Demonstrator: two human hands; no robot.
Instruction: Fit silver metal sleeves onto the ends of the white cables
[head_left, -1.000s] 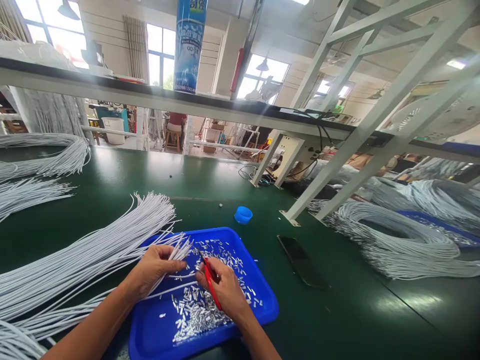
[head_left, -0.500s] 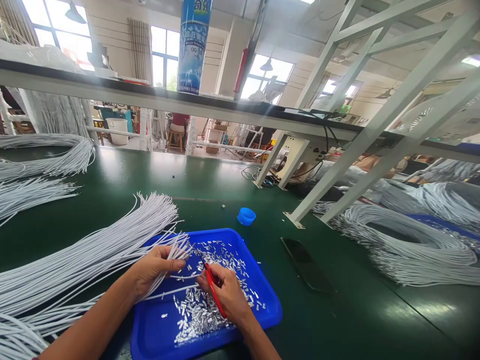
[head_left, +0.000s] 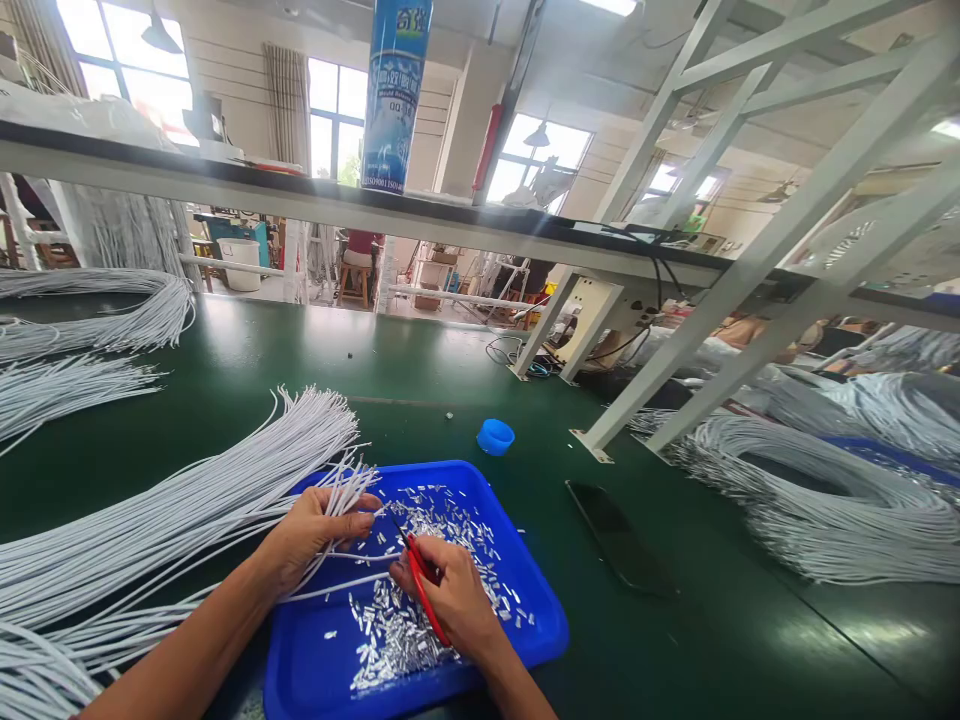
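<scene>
My left hand (head_left: 319, 535) is closed around a bunch of white cables (head_left: 351, 490), its thumb and fingertips pinching near their ends over the blue tray (head_left: 551, 625). Red-handled pliers (head_left: 426, 595) are gripped in my right hand (head_left: 454, 590), and their thin dark tip points up-left toward the cable ends. Two loose white cables run from the left side to my right fingertips; whether the fingers pinch them is hidden. Small shiny metal pieces (head_left: 405, 640) lie scattered and heaped in the tray beneath both hands.
A thick white cable bundle (head_left: 187, 510) lies left of the tray. Beyond it are a blue cap (head_left: 496, 437) and a dark phone (head_left: 619, 535). Coiled cables (head_left: 810, 500) lie at the right, by the slanted metal frame (head_left: 660, 350). A blue spray can (head_left: 395, 100) stands on the shelf.
The pliers' tip has shifted slightly left, and my right hand has turned a little. My left hand keeps its hold on the cables. The whole view has moved slightly.
</scene>
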